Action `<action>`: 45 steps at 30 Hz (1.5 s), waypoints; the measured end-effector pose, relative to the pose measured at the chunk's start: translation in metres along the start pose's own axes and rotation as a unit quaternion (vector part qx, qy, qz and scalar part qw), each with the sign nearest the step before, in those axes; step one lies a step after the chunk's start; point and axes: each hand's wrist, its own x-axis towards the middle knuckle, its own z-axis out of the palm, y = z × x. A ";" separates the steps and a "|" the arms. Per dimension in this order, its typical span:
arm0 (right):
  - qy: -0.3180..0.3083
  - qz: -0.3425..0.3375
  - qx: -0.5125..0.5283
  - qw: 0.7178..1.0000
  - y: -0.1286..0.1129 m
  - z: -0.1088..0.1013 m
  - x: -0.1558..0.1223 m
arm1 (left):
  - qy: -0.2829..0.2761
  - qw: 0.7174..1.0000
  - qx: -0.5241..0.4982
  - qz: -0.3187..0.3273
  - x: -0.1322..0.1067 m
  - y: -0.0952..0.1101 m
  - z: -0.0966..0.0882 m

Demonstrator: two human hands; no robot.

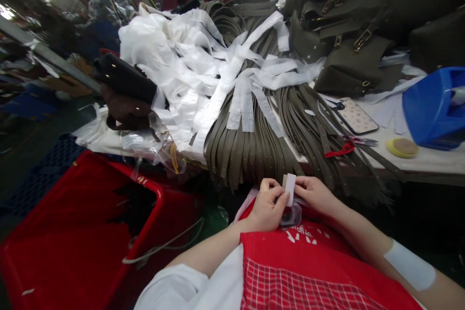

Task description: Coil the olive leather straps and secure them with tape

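Observation:
My left hand (268, 205) and my right hand (314, 193) meet just above my red apron (308, 261). Both pinch a small white strip (290, 187) wrapped round the end of an olive strap. The fingers of both hands are closed on it. A big fan of olive leather straps (254, 145) hangs over the table edge right above my hands. Loose white paper strips (203, 72) lie heaped on top of the straps.
A red plastic crate (72, 232) stands at the lower left. Olive handbags (348, 48) are piled at the back right. On the white table (428, 160) lie a phone (358, 116), red-handled snips (345, 147), a yellow disc (401, 147) and a blue tub (432, 106). A dark brown bag (123, 87) sits at the left.

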 end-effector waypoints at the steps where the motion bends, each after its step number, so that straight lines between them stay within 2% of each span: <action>1: 0.016 -0.008 -0.014 1.000 -0.001 0.001 -0.002 | -0.010 0.999 -0.012 -0.029 0.002 -0.001 0.000; 4: 0.046 -0.027 -0.053 0.997 -0.006 -0.002 -0.008 | -0.052 0.990 -0.077 -0.110 0.007 -0.004 0.002; 6: 0.025 -0.029 -0.059 0.998 -0.010 -0.008 -0.010 | -0.050 0.986 -0.097 -0.127 0.010 -0.006 0.006; 10: -0.068 -0.020 -0.028 0.997 -0.019 -0.026 -0.014 | -0.037 0.993 -0.071 -0.085 0.012 -0.006 0.013; 14: -0.054 0.030 -0.040 0.997 -0.019 -0.033 -0.016 | -0.036 0.998 -0.014 -0.049 0.011 -0.004 0.017; 19: -0.056 0.101 0.014 0.993 -0.010 -0.032 -0.013 | -0.027 0.998 0.011 -0.053 0.007 -0.004 0.017; 24: -0.080 0.123 0.030 0.989 -0.005 -0.031 -0.009 | -0.038 0.998 -0.007 -0.041 0.004 -0.005 0.018; 29: -0.125 0.135 0.042 0.982 -0.013 -0.033 -0.008 | -0.049 0.998 -0.013 -0.034 0.001 0.002 0.017; 31: -0.133 0.108 0.011 0.985 -0.018 -0.033 -0.010 | -0.060 0.998 -0.011 -0.029 0.000 0.007 0.015; 33: -0.099 0.030 -0.100 0.990 -0.023 -0.031 -0.014 | -0.080 0.996 0.006 -0.030 0.002 0.007 0.010; 34: -0.071 -0.018 -0.177 0.981 -0.026 -0.029 -0.018 | -0.096 0.994 0.016 -0.039 0.003 0.006 0.008; 36: -0.037 -0.105 -0.309 0.944 -0.030 -0.024 -0.026 | -0.145 0.986 0.005 -0.078 0.008 0.001 0.002; 38: -0.049 -0.162 -0.363 0.916 -0.032 -0.020 -0.035 | -0.176 0.971 -0.078 -0.141 0.014 -0.006 -0.003; 40: -0.056 -0.207 -0.375 0.902 -0.032 -0.018 -0.040 | -0.168 0.949 -0.196 -0.181 0.021 -0.010 -0.008; 43: -0.004 -0.247 -0.394 0.885 -0.029 -0.020 -0.044 | -0.129 0.917 -0.332 -0.182 0.033 -0.007 -0.013; 45: 0.027 -0.264 -0.395 0.879 -0.029 -0.023 -0.044 | -0.117 0.904 -0.369 -0.180 0.039 0.000 -0.014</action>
